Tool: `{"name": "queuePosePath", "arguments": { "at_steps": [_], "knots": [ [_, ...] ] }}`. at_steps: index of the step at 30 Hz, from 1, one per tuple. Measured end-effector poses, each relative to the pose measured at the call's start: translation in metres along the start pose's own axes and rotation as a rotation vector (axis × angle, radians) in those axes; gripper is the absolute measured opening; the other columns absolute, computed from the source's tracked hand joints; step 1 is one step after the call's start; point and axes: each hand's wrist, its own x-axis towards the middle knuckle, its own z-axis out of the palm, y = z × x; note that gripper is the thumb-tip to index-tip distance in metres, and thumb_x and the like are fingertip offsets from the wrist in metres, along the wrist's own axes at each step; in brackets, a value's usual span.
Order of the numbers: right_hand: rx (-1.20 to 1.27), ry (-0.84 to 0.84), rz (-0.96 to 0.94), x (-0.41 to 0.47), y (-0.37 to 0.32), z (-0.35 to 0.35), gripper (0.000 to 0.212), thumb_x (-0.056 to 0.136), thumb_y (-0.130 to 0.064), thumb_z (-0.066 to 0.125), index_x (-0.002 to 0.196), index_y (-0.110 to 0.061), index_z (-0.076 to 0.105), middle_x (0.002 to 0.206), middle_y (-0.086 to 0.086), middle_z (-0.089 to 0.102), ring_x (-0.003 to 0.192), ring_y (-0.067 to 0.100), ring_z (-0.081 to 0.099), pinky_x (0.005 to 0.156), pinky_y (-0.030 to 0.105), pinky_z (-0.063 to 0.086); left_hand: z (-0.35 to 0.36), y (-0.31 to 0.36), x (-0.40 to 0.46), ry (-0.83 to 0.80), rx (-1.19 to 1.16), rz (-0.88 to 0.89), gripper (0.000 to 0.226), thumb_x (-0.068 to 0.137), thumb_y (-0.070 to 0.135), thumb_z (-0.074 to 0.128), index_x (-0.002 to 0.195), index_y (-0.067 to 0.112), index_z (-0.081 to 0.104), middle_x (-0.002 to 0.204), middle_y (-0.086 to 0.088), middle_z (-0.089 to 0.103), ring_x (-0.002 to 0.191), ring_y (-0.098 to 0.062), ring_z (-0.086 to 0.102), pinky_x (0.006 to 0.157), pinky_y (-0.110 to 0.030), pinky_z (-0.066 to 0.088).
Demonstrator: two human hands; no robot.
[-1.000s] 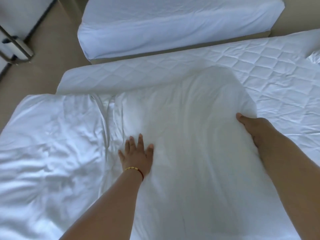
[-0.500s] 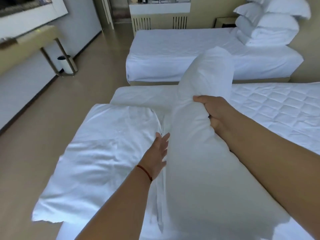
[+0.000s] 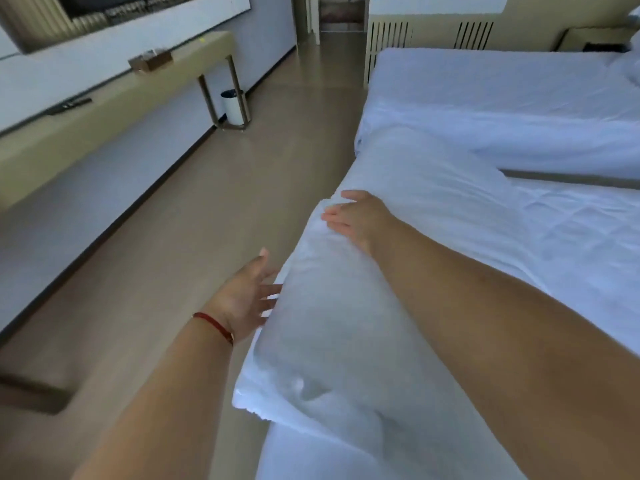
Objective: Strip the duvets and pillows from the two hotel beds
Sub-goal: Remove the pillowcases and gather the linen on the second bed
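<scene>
Pillow (image 3: 346, 323) lies on the near bed (image 3: 571, 244) at its left edge, your right hand (image 3: 356, 220) on top, left hand (image 3: 242, 303) at its left side. Second bed (image 3: 502, 95) behind. Desk (image 3: 114, 109) far left, bin (image 3: 232, 107) under its far end.

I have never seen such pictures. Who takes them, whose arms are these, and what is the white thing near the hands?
A camera worn on a person's head looks forward and down, so both arms are that person's own. The right hand lies with straight fingers on a white pillow at the edge of the near bed. The left hand, open, with a red bracelet at the wrist, touches the pillow's side. Neither hand has a closed grip. A second bed stands behind; a small bin is on the floor.
</scene>
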Motion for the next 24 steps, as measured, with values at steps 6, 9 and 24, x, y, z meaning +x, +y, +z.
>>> {"name": "queuePosePath", "arguments": {
  "at_steps": [6, 9, 24],
  "knots": [
    [-1.206, 0.422, -0.4, -0.047, 0.089, -0.086, 0.06, 0.087, -0.045, 0.026, 0.132, -0.02, 0.055, 0.141, 0.002, 0.05, 0.136, 0.018, 0.04, 0.117, 0.042, 0.011, 0.043, 0.014, 0.019, 0.211, 0.645, 0.144, 0.068, 0.09, 0.058, 0.044, 0.144, 0.017, 0.036, 0.144, -0.006, 0.044, 0.128, -0.027, 0.043, 0.105, -0.037, 0.035],
    [-1.182, 0.224, -0.197, -0.045, 0.128, -0.084, 0.066, 0.089, -0.046, 0.008, 0.149, -0.025, 0.029, 0.158, -0.004, 0.02, 0.147, 0.01, 0.01, 0.117, 0.035, -0.008, 0.107, 0.001, 0.031, 0.214, 0.942, 0.204, 0.081, 0.09, 0.064, 0.036, 0.151, 0.014, 0.016, 0.153, -0.011, 0.03, 0.142, -0.031, 0.025, 0.116, -0.052, 0.017],
    [-1.16, 0.115, -0.353, -0.03, 0.084, -0.052, 0.066, 0.092, -0.057, 0.008, 0.149, -0.028, 0.026, 0.157, -0.009, 0.022, 0.145, 0.004, 0.014, 0.117, 0.027, -0.004, 0.054, -0.008, 0.105, 0.552, 0.665, 0.297, 0.066, 0.07, 0.072, 0.061, 0.102, 0.014, 0.057, 0.095, -0.007, 0.068, 0.091, -0.032, 0.064, 0.078, -0.04, 0.053]
  ]
}}
